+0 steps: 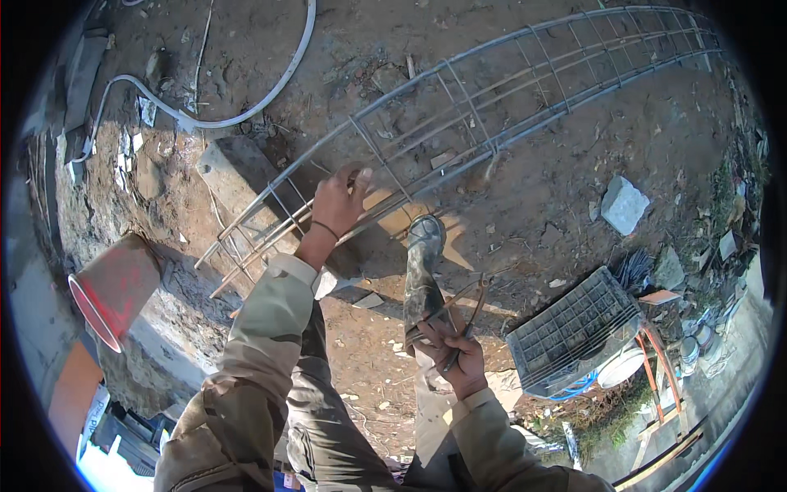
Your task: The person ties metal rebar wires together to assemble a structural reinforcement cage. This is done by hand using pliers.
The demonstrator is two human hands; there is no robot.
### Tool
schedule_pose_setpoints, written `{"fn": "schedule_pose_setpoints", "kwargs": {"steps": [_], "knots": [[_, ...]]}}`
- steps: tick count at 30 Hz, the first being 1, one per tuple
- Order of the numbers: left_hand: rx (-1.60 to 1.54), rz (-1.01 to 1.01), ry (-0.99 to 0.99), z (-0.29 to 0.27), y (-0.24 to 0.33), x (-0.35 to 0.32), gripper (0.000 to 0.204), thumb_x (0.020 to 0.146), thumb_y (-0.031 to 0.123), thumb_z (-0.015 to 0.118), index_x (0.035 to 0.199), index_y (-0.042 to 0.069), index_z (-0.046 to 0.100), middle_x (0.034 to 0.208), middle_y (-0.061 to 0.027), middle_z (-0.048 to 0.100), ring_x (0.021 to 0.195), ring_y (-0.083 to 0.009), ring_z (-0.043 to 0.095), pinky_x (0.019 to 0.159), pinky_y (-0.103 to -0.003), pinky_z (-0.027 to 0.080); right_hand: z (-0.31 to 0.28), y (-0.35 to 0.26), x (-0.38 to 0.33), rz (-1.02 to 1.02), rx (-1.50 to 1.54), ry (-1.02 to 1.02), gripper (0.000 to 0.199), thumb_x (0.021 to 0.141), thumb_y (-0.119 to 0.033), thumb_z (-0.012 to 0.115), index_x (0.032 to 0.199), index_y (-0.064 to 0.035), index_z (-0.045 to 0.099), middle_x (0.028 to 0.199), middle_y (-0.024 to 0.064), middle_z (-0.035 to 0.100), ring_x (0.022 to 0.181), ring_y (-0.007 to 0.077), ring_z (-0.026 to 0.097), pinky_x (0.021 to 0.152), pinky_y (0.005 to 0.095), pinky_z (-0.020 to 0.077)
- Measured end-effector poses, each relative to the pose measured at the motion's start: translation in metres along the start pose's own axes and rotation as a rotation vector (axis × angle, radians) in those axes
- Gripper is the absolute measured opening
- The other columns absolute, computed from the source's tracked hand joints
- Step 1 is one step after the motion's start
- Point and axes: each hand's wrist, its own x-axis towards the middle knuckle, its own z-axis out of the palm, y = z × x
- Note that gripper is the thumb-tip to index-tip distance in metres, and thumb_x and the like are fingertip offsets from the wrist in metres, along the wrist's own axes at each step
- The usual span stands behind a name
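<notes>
A long rebar cage (467, 107) stretches from near my left hand to the far right, its near end over a concrete block (238, 176). My left hand (340, 201) is above the near part of the cage, fingers bent but apart, with nothing visible in them; whether it touches the bars I cannot tell. Lower and to the right, my right hand (451, 353) is closed around what looks like a pair of pincers (475, 307), with a rusty head and two spread handles. My boot (426, 238) is beside the cage.
At left a reddish bucket (119, 287) lies tipped. A pale hose (287, 74) curves across the dirt at upper left. To the right are a white block (624, 205) and a dark gridded crate (574, 328), with rubble along the edge.
</notes>
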Motion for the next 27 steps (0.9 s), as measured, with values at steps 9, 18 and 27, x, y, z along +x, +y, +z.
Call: {"fn": "schedule_pose_setpoints", "kwargs": {"steps": [9,18,27], "knots": [[-0.338,-0.424,-0.471,0.012,0.011,0.058,0.044,0.100,0.041,0.065,0.086,0.000,0.072,0.065,-0.0014,0.061,0.051,-0.0085,0.049,0.048,-0.025,0.036,-0.027,-0.110,-0.042,-0.163,-0.006,0.049,0.077,0.087,0.008,0.047,0.158,-0.0175,0.031,0.142,0.0253,0.052,0.138,0.0475,0.044,0.112,0.0689,0.0363],[-0.614,-0.652,-0.632,0.017,0.009,0.069,0.035,0.100,0.039,0.066,0.100,0.004,0.066,0.074,0.0009,0.059,0.054,-0.0066,0.045,0.049,-0.023,0.033,-0.058,-0.133,-0.081,-0.309,0.081,0.213,0.066,0.087,0.003,0.054,0.149,-0.0170,0.041,0.129,0.0149,0.052,0.121,0.0366,0.055,0.114,0.0614,0.0370],[-0.491,-0.570,-0.520,0.022,0.011,0.068,0.033,0.100,0.038,0.066,0.101,0.005,0.071,0.070,0.0024,0.057,0.053,-0.0065,0.045,0.049,-0.024,0.034,-0.048,-0.145,-0.109,-0.329,-0.119,0.166,0.038,0.099,-0.011,0.053,0.135,0.0005,0.052,0.109,0.0117,0.065,0.093,0.0244,0.063,0.083,0.0408,0.0492]]}}
